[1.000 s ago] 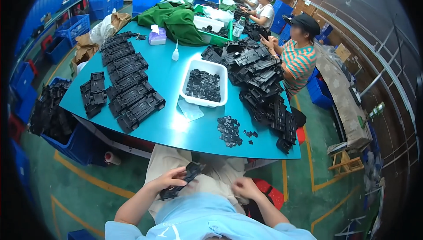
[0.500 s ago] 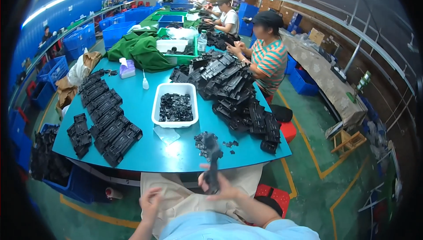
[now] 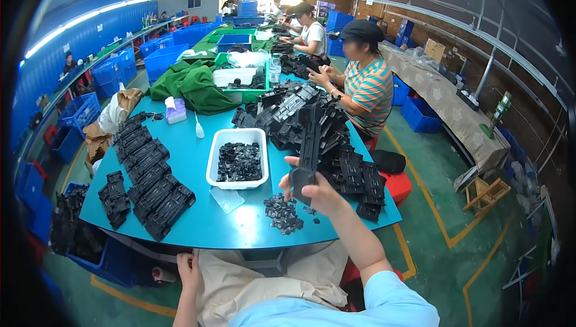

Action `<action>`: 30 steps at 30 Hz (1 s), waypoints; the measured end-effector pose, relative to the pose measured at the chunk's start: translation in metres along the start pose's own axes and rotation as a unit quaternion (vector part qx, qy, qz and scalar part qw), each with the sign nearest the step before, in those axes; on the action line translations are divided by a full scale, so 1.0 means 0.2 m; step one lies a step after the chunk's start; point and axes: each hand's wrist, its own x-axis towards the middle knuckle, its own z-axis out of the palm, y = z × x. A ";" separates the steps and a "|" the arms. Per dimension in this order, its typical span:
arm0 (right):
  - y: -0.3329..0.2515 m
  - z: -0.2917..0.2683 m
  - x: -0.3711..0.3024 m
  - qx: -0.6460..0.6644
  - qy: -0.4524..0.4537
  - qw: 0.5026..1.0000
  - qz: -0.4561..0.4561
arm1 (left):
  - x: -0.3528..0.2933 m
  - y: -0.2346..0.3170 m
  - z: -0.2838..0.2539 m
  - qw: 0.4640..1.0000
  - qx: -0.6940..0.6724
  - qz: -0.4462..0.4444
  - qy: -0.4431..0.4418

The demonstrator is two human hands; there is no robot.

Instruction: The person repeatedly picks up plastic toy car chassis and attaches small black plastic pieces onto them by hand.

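Note:
My right hand (image 3: 315, 194) is closed round the lower end of a long black plastic part (image 3: 309, 141), held upright over the table's right side. Behind it lies a big heap of similar black parts (image 3: 294, 102). Below the hand, small black pieces (image 3: 283, 214) are scattered near the table's front edge. My left hand (image 3: 188, 272) is down beside my thigh, just off the front edge, its fingers curled; whatever they may hold is hidden. A white tub (image 3: 211, 174) of small black pieces stands mid-table, with a clear plastic bag (image 3: 227, 200) in front.
Rows of black parts (image 3: 157, 198) lie at the table's left. Farther back are a small white bottle (image 3: 199, 127), a purple pack (image 3: 176, 111) and a green cloth (image 3: 195, 87). A co-worker in a striped shirt (image 3: 369, 96) sits at the right. A blue crate (image 3: 117, 261) stands lower left.
My right hand has risen from above my lap to over the table, carrying the black part forward. My left hand has moved down and left, its fingers now curled.

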 end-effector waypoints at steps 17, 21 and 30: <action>-0.12 -0.18 0.01 -0.073 -0.037 0.994 0.067 | -0.20 -0.51 -0.28 0.966 0.017 -0.224 -0.126; -0.06 -0.15 0.09 -0.046 -0.066 0.995 0.060 | 0.13 -0.41 0.06 0.972 -0.131 -0.190 -0.030; 0.02 -0.22 0.02 -0.034 -0.080 0.993 0.078 | -0.10 0.08 -0.16 0.842 -0.010 -0.177 -0.509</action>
